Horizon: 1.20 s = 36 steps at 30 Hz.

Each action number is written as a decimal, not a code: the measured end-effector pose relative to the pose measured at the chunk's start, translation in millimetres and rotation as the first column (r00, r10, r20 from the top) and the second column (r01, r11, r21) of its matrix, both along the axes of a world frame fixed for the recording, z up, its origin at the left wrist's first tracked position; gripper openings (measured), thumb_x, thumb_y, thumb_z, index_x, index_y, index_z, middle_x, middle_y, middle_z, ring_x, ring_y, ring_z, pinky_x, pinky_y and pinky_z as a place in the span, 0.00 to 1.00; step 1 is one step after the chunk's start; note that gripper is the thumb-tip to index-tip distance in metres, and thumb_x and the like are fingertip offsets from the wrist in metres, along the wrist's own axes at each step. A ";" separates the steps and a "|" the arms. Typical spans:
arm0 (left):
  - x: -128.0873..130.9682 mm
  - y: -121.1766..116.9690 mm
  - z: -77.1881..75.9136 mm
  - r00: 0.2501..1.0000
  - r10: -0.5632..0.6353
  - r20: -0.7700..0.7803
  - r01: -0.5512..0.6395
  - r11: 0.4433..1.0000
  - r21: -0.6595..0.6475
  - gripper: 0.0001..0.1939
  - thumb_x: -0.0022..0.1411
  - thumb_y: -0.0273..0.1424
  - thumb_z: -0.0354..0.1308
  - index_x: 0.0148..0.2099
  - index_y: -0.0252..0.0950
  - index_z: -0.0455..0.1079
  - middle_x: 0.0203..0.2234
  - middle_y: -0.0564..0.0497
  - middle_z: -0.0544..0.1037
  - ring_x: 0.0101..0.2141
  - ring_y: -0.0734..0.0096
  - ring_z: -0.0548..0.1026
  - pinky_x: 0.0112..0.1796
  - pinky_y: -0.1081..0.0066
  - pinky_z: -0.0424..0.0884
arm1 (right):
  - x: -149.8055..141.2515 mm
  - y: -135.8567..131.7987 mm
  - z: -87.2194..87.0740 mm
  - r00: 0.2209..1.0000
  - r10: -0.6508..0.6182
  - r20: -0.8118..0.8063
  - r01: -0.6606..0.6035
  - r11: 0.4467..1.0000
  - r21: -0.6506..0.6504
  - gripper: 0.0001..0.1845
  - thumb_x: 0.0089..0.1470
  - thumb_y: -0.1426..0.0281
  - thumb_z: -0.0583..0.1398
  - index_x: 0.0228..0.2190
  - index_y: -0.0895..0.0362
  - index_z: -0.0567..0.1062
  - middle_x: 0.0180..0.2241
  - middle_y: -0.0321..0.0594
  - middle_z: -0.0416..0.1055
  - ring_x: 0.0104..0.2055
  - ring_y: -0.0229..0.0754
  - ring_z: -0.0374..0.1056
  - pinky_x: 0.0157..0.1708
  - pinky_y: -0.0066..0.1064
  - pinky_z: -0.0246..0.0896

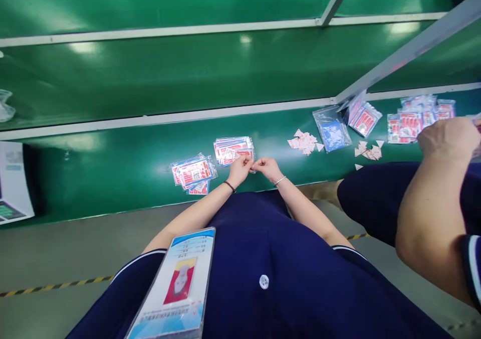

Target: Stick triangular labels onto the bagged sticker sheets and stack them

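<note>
My left hand (240, 171) and my right hand (268, 169) meet at the fingertips near the bench's front edge. Both are closed in a pinch, and what sits between the fingers is too small to make out. Right behind my left hand lies a stack of clear packets with red-and-white printed cards (233, 148), partly hidden by that hand. Small white triangular pieces rest on this stack. Farther left is a looser pile of similar packets (193, 172). To the right of my hands lies a heap of small white-and-orange triangular pieces (303, 142).
A clear bag with blue contents (332, 131) lies right of the heap, near a slanted metal post (398, 60). More packets (411, 123) and triangles (372, 152) lie beyond, beside a co-worker's hand (449, 136). A white box (14, 181) stands at the far left.
</note>
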<state>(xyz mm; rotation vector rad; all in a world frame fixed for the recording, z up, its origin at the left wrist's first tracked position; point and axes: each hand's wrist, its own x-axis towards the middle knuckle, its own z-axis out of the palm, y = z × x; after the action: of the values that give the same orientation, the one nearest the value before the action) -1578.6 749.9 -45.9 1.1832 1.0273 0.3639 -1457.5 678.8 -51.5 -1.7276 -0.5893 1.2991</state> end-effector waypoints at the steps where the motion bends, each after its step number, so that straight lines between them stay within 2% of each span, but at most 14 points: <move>1: -2.8 0.8 0.6 1.000 -0.010 -0.014 0.010 1.000 -0.003 0.12 0.57 0.38 0.61 0.29 0.35 0.65 0.20 0.53 0.73 0.20 0.73 0.73 0.25 0.73 0.69 | -0.9 -0.6 0.1 1.000 0.014 -0.017 -0.014 1.000 0.003 0.26 0.25 0.51 0.71 0.19 0.57 0.71 0.20 0.33 0.71 0.23 0.34 0.63 0.27 0.29 0.61; 8: -19.5 -1.2 5.5 0.989 -0.042 -0.140 0.060 0.990 0.125 0.13 0.61 0.33 0.57 0.25 0.38 0.61 0.16 0.55 0.68 0.20 0.71 0.68 0.29 0.69 0.65 | 5.5 -1.2 -6.8 0.981 -0.155 0.120 0.155 0.988 0.007 0.16 0.46 0.58 0.61 0.22 0.53 0.60 0.23 0.33 0.65 0.25 0.37 0.62 0.30 0.32 0.64; 10: -21.3 -2.6 7.7 0.983 -0.039 -0.180 0.075 0.976 0.202 0.14 0.62 0.29 0.55 0.24 0.38 0.60 0.18 0.54 0.67 0.23 0.69 0.67 0.32 0.67 0.65 | 6.5 -1.7 -5.2 0.956 -0.055 0.287 0.029 0.995 0.092 0.09 0.49 0.66 0.59 0.24 0.53 0.62 0.30 0.37 0.68 0.32 0.40 0.65 0.38 0.36 0.66; 12: -21.6 -3.3 10.6 0.977 -0.024 -0.213 0.086 0.954 0.288 0.14 0.62 0.26 0.54 0.23 0.38 0.59 0.21 0.52 0.66 0.28 0.66 0.68 0.37 0.65 0.65 | 6.1 -2.1 -2.6 0.861 0.134 0.490 -0.229 0.964 0.137 0.02 0.51 0.72 0.56 0.27 0.54 0.68 0.42 0.44 0.69 0.41 0.44 0.67 0.47 0.39 0.64; 14: -20.1 -4.5 14.3 0.972 -0.006 -0.234 0.095 0.925 0.369 0.13 0.61 0.25 0.54 0.24 0.38 0.59 0.26 0.50 0.65 0.35 0.62 0.67 0.42 0.63 0.64 | 5.1 -0.8 -1.6 0.728 0.339 0.596 -0.463 0.884 0.062 0.11 0.53 0.76 0.52 0.34 0.55 0.74 0.51 0.46 0.66 0.48 0.46 0.67 0.51 0.40 0.63; 16: -17.4 -7.5 18.3 0.970 -0.009 -0.243 0.116 0.894 0.432 0.11 0.60 0.24 0.54 0.25 0.37 0.61 0.30 0.48 0.65 0.39 0.61 0.66 0.46 0.61 0.64 | 4.9 2.6 -3.8 0.626 0.504 0.595 -0.596 0.801 -0.053 0.16 0.55 0.76 0.51 0.40 0.56 0.75 0.50 0.47 0.68 0.48 0.46 0.67 0.51 0.39 0.63; 18: -15.0 -12.1 21.6 0.969 -0.033 -0.246 0.150 0.867 0.474 0.09 0.59 0.23 0.54 0.26 0.37 0.63 0.33 0.47 0.65 0.41 0.60 0.66 0.49 0.60 0.63 | 6.3 6.9 -8.3 0.597 0.582 0.552 -0.651 0.754 -0.090 0.14 0.57 0.74 0.52 0.40 0.57 0.76 0.43 0.47 0.72 0.46 0.46 0.68 0.51 0.39 0.64; 21: -18.2 -16.9 23.1 0.967 -0.073 -0.245 0.195 0.832 0.519 0.06 0.59 0.25 0.56 0.29 0.36 0.66 0.35 0.47 0.66 0.43 0.60 0.66 0.51 0.58 0.63 | 11.2 9.4 -14.9 0.775 0.458 0.435 -0.522 0.852 0.032 0.12 0.56 0.65 0.57 0.34 0.57 0.78 0.35 0.42 0.75 0.42 0.46 0.70 0.47 0.39 0.65; 23: -27.9 -14.8 22.0 0.971 -0.021 -0.237 0.160 0.793 0.588 0.01 0.59 0.28 0.58 0.35 0.36 0.69 0.40 0.45 0.66 0.48 0.58 0.65 0.53 0.56 0.61 | 15.3 6.7 -15.6 0.935 0.242 0.258 -0.281 0.951 0.128 0.16 0.48 0.57 0.65 0.32 0.57 0.78 0.33 0.40 0.76 0.39 0.46 0.71 0.44 0.39 0.66; 24: -34.9 -11.8 21.4 0.973 0.042 -0.226 0.113 0.770 0.628 0.07 0.59 0.30 0.59 0.40 0.36 0.70 0.44 0.43 0.66 0.51 0.56 0.64 0.55 0.55 0.60 | 17.3 4.3 -14.4 0.982 0.128 0.141 -0.150 0.976 0.158 0.20 0.41 0.55 0.68 0.32 0.57 0.78 0.33 0.39 0.76 0.38 0.45 0.71 0.43 0.39 0.67; 27: -58.3 1.8 24.2 0.982 0.137 -0.127 -0.025 0.772 0.635 0.25 0.58 0.38 0.60 0.56 0.36 0.63 0.49 0.41 0.64 0.51 0.57 0.65 0.52 0.57 0.64 | 21.5 -3.5 -5.8 0.977 -0.083 -0.198 0.118 0.979 0.169 0.28 0.27 0.54 0.74 0.31 0.56 0.78 0.34 0.38 0.77 0.37 0.45 0.72 0.44 0.40 0.68; 30: -72.5 11.6 37.1 0.987 -0.138 0.082 0.091 0.902 0.421 0.35 0.59 0.44 0.60 0.63 0.38 0.56 0.41 0.45 0.70 0.37 0.67 0.71 0.40 0.65 0.70 | 21.2 -7.1 4.9 0.918 -0.135 -0.372 0.198 0.971 0.137 0.28 0.23 0.56 0.76 0.29 0.55 0.77 0.34 0.39 0.77 0.38 0.45 0.73 0.46 0.43 0.69; 33: -71.1 11.7 53.7 0.938 -0.246 0.246 0.176 0.945 0.275 0.34 0.59 0.45 0.60 0.62 0.38 0.58 0.38 0.47 0.73 0.32 0.71 0.72 0.35 0.69 0.71 | 17.4 -5.4 11.1 0.909 -0.126 -0.398 0.200 0.968 0.151 0.30 0.18 0.57 0.77 0.27 0.55 0.77 0.35 0.38 0.77 0.38 0.46 0.73 0.46 0.45 0.69; 36: -61.5 10.3 63.0 0.964 -0.069 0.258 0.025 0.985 0.170 0.29 0.56 0.44 0.61 0.56 0.37 0.62 0.41 0.46 0.75 0.32 0.72 0.73 0.29 0.74 0.71 | 14.9 -1.5 12.5 0.955 -0.072 -0.289 0.134 0.970 0.204 0.33 0.16 0.56 0.77 0.29 0.56 0.78 0.37 0.40 0.77 0.42 0.50 0.73 0.49 0.47 0.67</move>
<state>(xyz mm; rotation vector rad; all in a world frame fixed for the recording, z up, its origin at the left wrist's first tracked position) -1640.2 760.2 17.1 1.2665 0.7478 0.5616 -1442.6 677.2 -39.1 -1.3452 -0.4535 1.3203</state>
